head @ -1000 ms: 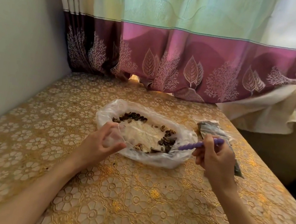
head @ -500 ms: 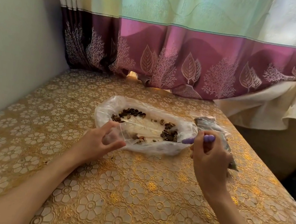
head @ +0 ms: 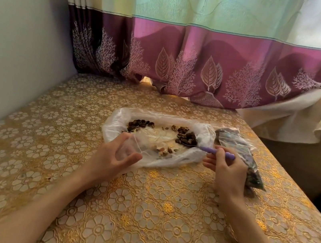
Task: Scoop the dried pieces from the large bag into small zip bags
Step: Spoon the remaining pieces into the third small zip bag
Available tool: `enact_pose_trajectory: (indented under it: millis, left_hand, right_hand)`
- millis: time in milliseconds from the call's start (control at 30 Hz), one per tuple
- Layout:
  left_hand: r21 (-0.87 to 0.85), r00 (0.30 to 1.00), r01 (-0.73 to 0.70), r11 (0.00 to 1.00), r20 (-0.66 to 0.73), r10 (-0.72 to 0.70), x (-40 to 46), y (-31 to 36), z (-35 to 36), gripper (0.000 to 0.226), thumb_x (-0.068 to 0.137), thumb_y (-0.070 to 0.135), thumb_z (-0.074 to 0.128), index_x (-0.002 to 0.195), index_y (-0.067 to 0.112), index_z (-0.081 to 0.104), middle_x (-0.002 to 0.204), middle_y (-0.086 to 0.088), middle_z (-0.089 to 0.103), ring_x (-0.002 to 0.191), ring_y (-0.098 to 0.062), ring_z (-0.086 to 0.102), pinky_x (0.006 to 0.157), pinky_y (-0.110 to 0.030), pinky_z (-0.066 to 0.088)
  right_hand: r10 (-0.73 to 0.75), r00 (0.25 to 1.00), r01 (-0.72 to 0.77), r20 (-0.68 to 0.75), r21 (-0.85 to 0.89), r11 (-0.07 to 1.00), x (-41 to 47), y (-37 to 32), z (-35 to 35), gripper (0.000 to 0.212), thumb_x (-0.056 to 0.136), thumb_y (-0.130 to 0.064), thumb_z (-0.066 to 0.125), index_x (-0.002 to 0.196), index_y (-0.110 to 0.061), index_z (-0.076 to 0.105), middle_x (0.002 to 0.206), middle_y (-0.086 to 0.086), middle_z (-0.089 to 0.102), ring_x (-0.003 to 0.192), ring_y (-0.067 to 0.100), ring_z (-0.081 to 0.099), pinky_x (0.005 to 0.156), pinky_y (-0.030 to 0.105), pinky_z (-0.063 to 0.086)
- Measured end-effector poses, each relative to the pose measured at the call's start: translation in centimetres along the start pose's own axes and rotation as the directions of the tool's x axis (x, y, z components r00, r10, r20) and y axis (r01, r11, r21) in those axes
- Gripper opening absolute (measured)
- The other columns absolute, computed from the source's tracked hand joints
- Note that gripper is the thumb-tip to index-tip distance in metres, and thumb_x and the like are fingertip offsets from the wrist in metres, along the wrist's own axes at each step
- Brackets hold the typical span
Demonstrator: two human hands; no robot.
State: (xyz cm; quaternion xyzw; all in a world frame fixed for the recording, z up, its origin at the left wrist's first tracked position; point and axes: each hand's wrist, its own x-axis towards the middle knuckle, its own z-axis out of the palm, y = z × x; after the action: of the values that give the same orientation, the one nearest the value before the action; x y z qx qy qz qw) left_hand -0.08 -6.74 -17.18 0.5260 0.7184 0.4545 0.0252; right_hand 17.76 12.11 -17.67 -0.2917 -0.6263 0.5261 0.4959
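A scoop is being loaded beside an open zip bag.
The zip bag (head: 130, 148) is pinched open by the left hand (head: 117, 156) at the large bag's (head: 113, 123) rim for a short transfer; the spoon (head: 211, 150), gripped by the right hand (head: 226, 170), is dug into the pieces (head: 186, 138).

Right grip (head: 226, 169) is covering part of filled zip bags (head: 236, 142) beside large bag (head: 117, 121); spoon bowl (head: 190, 144) is too small to read.

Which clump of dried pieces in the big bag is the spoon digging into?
The right-hand clump: the purple spoon meets it; the left clump and near bits lie untouched.
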Motion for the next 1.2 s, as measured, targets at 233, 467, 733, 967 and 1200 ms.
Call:
enact_pose_trajectory:
  millis: [233,467,733,967,1200]
  left_hand:
    - [-0.214,0.991,0.046,0.976,-0.115,-0.072,0.4,0.7,-0.8,0.075,0.056,0.088,0.045,0.100,0.028,0.049,0.081,-0.005,0.065,0.053,-0.011,0.062,0.041,-0.018,0.046]
    - [-0.197,0.987,0.103,0.975,-0.099,-0.125,0.3,0.3,-1.4,0.070,0.056,0.086,0.048,0.103,0.034,0.048,0.085,0.000,0.066,0.059,-0.011,0.066,0.044,-0.021,0.051]
    - [-0.075,0.980,0.188,0.979,-0.051,-0.192,0.2,-1.1,-1.5,0.113,0.048,0.092,0.044,0.129,0.013,0.043,0.103,-0.014,0.064,0.078,-0.015,0.066,0.047,-0.012,0.045]
    - [-0.271,0.965,0.226,0.936,-0.067,-0.252,0.4,-0.8,-1.6,0.099,0.056,0.074,0.059,0.130,0.011,0.042,0.105,-0.006,0.065,0.073,-0.007,0.069,0.052,-0.017,0.051]
    - [-0.382,0.969,0.165,0.910,-0.108,-0.221,0.5,0.3,-1.6,0.074,0.045,0.075,0.069,0.103,0.031,0.051,0.082,0.007,0.069,0.063,-0.004,0.067,0.049,-0.013,0.049]
  right_hand:
    - [0.113,0.992,-0.118,0.050,0.102,0.988,0.3,0.3,0.0,0.014,0.097,-0.009,0.047,0.104,-0.006,0.059,0.085,0.005,0.074,0.070,0.017,0.069,0.059,0.020,0.056]
    - [0.123,0.990,-0.137,0.075,0.221,0.966,-0.1,-0.8,0.1,0.015,0.096,-0.007,0.048,0.089,-0.009,0.061,0.068,-0.002,0.073,0.060,0.012,0.068,0.054,0.018,0.054]
    - [0.011,0.978,-0.082,0.211,0.332,0.940,-0.6,-4.7,1.8,0.022,0.096,-0.008,0.048,0.082,-0.006,0.065,0.071,0.009,0.072,0.060,0.017,0.065,0.055,0.020,0.054]
    - [-0.130,0.885,-0.021,0.447,0.315,0.949,-1.4,-7.7,4.0,0.020,0.096,-0.006,0.045,0.088,0.001,0.062,0.076,0.009,0.074,0.057,0.018,0.063,0.053,0.022,0.053]
    - [-0.241,0.766,0.151,0.596,0.198,0.968,-2.1,-8.2,5.4,0.014,0.093,0.001,0.048,0.093,-0.002,0.062,0.072,-0.004,0.073,0.064,0.019,0.064,0.058,0.024,0.055]
